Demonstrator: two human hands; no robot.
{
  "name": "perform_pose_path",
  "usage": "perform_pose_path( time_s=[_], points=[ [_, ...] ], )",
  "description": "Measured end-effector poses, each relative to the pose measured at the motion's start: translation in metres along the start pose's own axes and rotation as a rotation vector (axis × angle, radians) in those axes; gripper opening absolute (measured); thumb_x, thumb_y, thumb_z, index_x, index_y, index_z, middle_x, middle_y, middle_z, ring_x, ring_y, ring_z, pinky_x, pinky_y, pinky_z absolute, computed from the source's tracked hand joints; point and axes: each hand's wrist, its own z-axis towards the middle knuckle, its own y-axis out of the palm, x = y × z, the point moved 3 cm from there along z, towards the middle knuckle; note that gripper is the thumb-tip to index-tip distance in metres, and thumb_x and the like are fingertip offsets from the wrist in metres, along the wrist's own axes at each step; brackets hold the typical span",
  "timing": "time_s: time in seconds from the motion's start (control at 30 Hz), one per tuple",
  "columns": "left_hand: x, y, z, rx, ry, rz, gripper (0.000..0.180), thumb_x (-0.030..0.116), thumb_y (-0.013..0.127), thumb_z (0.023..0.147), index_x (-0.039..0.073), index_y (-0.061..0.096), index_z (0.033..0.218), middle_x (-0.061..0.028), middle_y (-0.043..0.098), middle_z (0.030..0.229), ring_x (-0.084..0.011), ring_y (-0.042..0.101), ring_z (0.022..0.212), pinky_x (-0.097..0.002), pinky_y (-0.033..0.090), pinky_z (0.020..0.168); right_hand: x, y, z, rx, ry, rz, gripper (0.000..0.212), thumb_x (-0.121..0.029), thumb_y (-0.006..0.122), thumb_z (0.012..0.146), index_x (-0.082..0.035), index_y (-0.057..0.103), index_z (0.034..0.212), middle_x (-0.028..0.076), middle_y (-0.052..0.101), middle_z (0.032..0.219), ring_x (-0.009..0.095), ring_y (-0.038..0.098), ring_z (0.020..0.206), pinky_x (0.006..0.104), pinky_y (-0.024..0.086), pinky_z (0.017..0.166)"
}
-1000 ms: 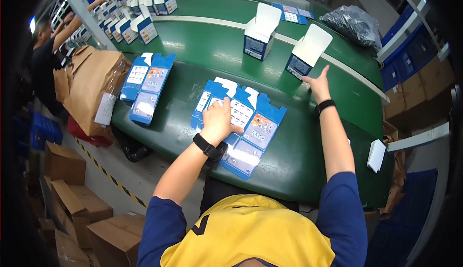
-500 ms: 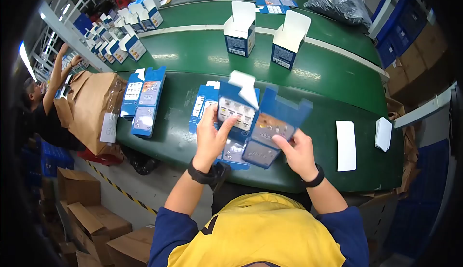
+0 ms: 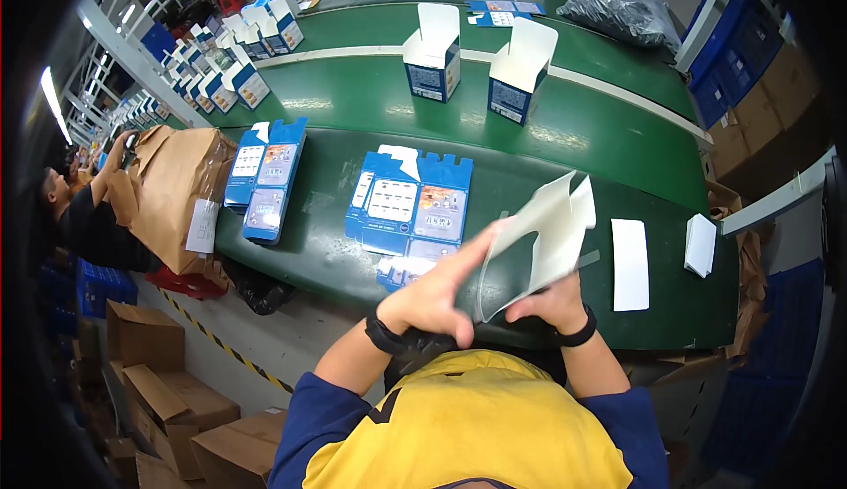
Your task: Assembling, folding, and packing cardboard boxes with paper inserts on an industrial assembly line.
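Between my two hands is a carton (image 3: 554,235) pulled open into a hollow sleeve, its white inside showing and slightly blurred. My left hand (image 3: 432,299) lies along the carton's left side with fingers stretched over it and the thumb apart, low down. Gripping the lower right edge is my right hand (image 3: 556,304), its fingers partly hidden behind the card. Left of the carton, a pile of flat blue printed cartons (image 3: 393,202) lies on the dark green bench (image 3: 326,259). A second flat pile (image 3: 273,176) lies farther left.
Two open-topped boxes (image 3: 432,78) stand on the green conveyor (image 3: 353,92), with many more at far left. White paper strips (image 3: 630,264) lie at right. A brown paper-wrapped bundle (image 3: 168,189) stands by a co-worker (image 3: 97,224). A grey plastic bag (image 3: 618,12) sits at the back.
The flat carton in my hands has been opened into a sleeve and turned, so its white inside shows. Both hands have moved lower, the left also rightward, off the flat pile.
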Motion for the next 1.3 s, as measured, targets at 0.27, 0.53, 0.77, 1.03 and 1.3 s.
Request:
perform_pose_path(
  time_s=[0.27, 0.53, 0.77, 1.03, 1.3],
  points=[
    [-0.01, 0.007, -0.005, 0.122, 0.043, 0.659, 0.1, 0.011, 0.075, 0.07, -0.002, 0.009, 0.144, -0.0256, 0.022, 0.145, -0.0402, 0.027, 0.134, -0.0421, 0.021, 0.111, -0.021, 0.0, -0.003, 0.018, -0.228, -0.055, 0.154, -0.035, 0.094, 0.04, -0.011, -0.016, 0.145, 0.016, 0.016, 0.148, 0.029, 0.027, 0.134, 0.0413, 0.024, 0.109],
    [0.01, -0.001, -0.005, 0.278, 0.482, 0.754, 0.1, -0.003, 0.07, 0.064, 0.024, 0.018, 0.145, -0.0191, 0.04, 0.129, -0.0414, 0.043, 0.121, -0.059, 0.024, 0.105, -0.06, -0.003, -0.006, -0.26, -0.167, 0.024, 0.115, -0.031, 0.092, 0.047, -0.005, 0.029, 0.139, 0.016, 0.035, 0.141, 0.033, 0.021, 0.138, 0.0438, 0.017, 0.111],
    [-0.002, 0.017, -0.005, 0.205, 0.46, 0.721, 0.09, -0.005, 0.07, 0.064, 0.032, 0.032, 0.136, -0.0198, 0.037, 0.129, -0.0403, 0.042, 0.119, -0.0602, 0.026, 0.104, -0.058, 0.008, -0.009, 0.059, -0.114, 0.033, 0.078, -0.008, 0.068, 0.077, 0.002, 0.025, 0.141, 0.018, 0.032, 0.144, 0.027, 0.027, 0.137, 0.0362, 0.019, 0.111],
    [0.009, 0.018, -0.005, 0.269, 0.453, 0.675, 0.045, 0.008, 0.078, 0.061, 0.015, 0.061, 0.102, -0.0219, 0.038, 0.127, -0.0401, 0.043, 0.118, -0.0537, 0.031, 0.103, -0.049, 0.0, -0.009, -0.072, -0.212, 0.206, 0.063, -0.024, 0.065, 0.086, -0.001, 0.037, 0.137, 0.015, 0.052, 0.128, 0.025, 0.044, 0.124, 0.0371, 0.032, 0.104],
    [0.023, 0.018, -0.001, 0.236, 0.331, 0.816, 0.059, 0.011, 0.081, 0.061, 0.014, 0.051, 0.111, -0.0262, 0.044, 0.126, -0.0391, 0.053, 0.108, -0.0461, 0.041, 0.095, -0.061, 0.0, -0.003, -0.177, -0.54, -0.427, 0.038, -0.03, 0.073, 0.078, -0.009, 0.065, 0.109, 0.02, 0.051, 0.125, 0.034, 0.053, 0.107, 0.041, 0.042, 0.094]
  ],
)
